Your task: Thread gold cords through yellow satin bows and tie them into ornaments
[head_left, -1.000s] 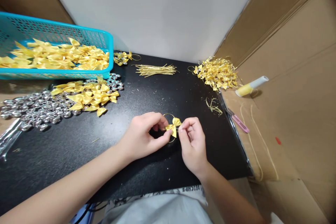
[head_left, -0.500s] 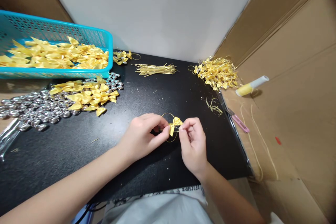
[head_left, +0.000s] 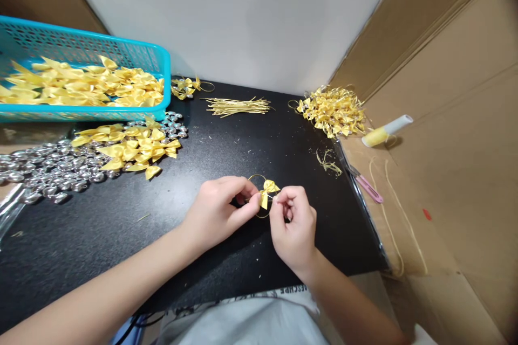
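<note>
A yellow ribbon bow (head_left: 268, 187) is between my two hands, low over the black table. My left hand (head_left: 220, 207) is closed, thumb and index finger pinching the bow at its left edge. Around the bow curves a loop of thin gold cord (head_left: 256, 176), showing above and below it. My right hand (head_left: 294, 229) is closed in a pinch just right of the bow, on a thin strand that runs out from it. The fingertips hide the strand's end.
A turquoise basket (head_left: 167, 78) of yellow bows stands at the back left. Before it lie loose bows (head_left: 129, 148) and silver beads (head_left: 60, 164). Gold cords (head_left: 238, 107) lie at the back, finished-looking bow loops (head_left: 332, 110) at the right, near cord scraps (head_left: 328, 163) and pink-handled scissors (head_left: 369, 187).
My right hand has shifted slightly left and down, nearer the bow, its fingers curled more tightly. My left hand keeps its pinch. The whole view has slid a little.
</note>
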Motion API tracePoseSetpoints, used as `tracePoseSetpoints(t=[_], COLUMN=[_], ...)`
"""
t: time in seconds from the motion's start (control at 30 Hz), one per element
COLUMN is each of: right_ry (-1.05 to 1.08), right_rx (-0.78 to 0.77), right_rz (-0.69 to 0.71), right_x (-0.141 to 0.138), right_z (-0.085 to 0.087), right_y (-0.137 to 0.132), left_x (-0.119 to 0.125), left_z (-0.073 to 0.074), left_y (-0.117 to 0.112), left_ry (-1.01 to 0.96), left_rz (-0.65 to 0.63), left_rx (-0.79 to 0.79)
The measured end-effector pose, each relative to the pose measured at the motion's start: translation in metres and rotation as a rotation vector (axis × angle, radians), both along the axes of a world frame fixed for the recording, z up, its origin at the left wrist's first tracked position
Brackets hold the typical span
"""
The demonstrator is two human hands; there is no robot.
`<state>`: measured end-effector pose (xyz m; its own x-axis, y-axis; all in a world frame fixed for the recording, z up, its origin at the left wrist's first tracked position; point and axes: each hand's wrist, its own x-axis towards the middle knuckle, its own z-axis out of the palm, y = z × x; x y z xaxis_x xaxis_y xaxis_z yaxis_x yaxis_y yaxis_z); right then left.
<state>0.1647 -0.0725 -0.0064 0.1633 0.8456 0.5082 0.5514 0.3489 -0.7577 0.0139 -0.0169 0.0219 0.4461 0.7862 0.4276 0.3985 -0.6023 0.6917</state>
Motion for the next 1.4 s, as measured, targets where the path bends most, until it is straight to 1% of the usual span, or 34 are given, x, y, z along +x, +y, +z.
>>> tracePoseSetpoints(t=[0.13, 0.27, 0.43, 0.53, 0.63, 0.77, 0.83, 1.03, 1.2, 1.4], right_ry=[-0.093, -0.116, -0.125, -0.091, 0.031, 0.299, 0.4, 0.579, 0.735, 0.792], right_rx=[0.098, 0.135, 0.162, 0.132, 0.036, -0.1, -0.134, -0.197, -0.267, -0.297], right_rz=[-0.055, -0.075, -0.076, -0.058, 0.008, 0.082, 0.084, 0.098, 0.133, 0.144], right_x=[-0.001, -0.0021, -0.004, -0.0042, -0.0042, -0.0048, -0.0054, -0.0075, -0.0075, -0.0079], right_z=[-0.0012, -0.001, -0.0001, -0.0003, -0.0015, -0.0047, -0.0052, -0.0003, 0.0007, 0.001], right_y=[-0.0004, -0.0004, -0.0005, -0.0017, -0.0037, -0.0056, -0.0059, -0.0035, -0.0011, -0.0002], left_x=[0.002, 0.004, 0.0044, 0.0043, 0.0038, 0.0032, 0.0035, 0.0047, 0.0039, 0.0038], left_z=[-0.0015, -0.0016, -0.0028, -0.0036, -0.0031, -0.0021, -0.0024, -0.0075, -0.0095, -0.0064], left_y=[-0.0008, -0.0033, -0.0063, -0.0071, -0.0076, -0.0072, -0.0063, -0.0054, -0.0073, -0.0065], left_ry=[-0.047, -0.104, -0.129, -0.14, -0.153, -0.168, -0.175, -0.182, -0.207, -0.148], left_rz=[0.023, 0.043, 0.056, 0.057, 0.06, 0.059, 0.059, 0.056, 0.089, 0.11], left_rx=[-0.101, -0.2, -0.215, -0.218, -0.244, -0.33, -0.348, -0.352, -0.269, -0.118])
